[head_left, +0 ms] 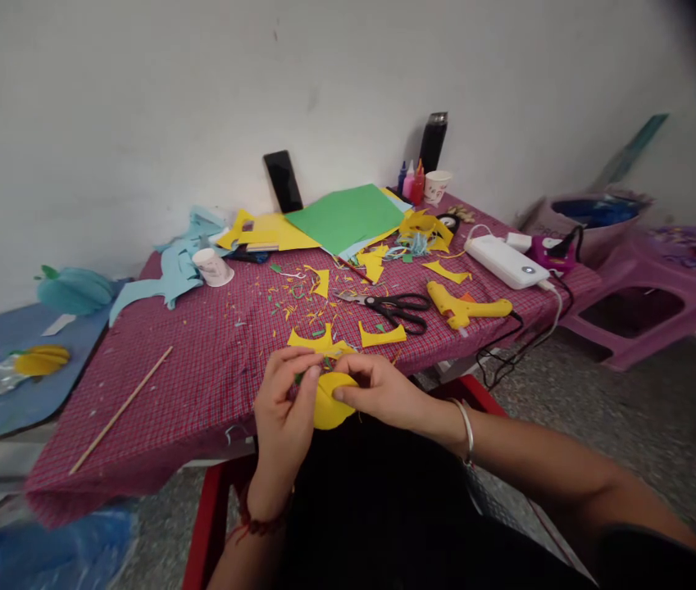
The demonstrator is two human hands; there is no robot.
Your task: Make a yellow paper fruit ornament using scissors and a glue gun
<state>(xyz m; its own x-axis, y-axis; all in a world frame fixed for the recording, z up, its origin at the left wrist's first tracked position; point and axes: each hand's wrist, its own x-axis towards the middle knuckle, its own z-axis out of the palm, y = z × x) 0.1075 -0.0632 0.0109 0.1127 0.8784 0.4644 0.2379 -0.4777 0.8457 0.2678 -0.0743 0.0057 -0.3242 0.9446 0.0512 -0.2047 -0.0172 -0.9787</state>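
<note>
A rounded yellow felt piece [330, 408] is held between my two hands just off the table's front edge. My left hand [289, 401] is closed at its left side, thumb and fingers pinched near a bit of dark green at its top. From the right, my right hand [381, 392] pinches the yellow felt between thumb and fingers. Yellow felt offcuts [311, 336] lie just beyond my fingers. Black-handled scissors [393, 307] rest on the cloth, with a yellow hot glue gun [467, 307] to their right.
A checked cloth covers the table [200, 369], where a wooden stick [120, 410] lies at left. Green felt sheets [348, 217], a paper cup [212, 268] and a phone [283, 180] are farther back. A white power bank [506, 262] trails cables off the right edge.
</note>
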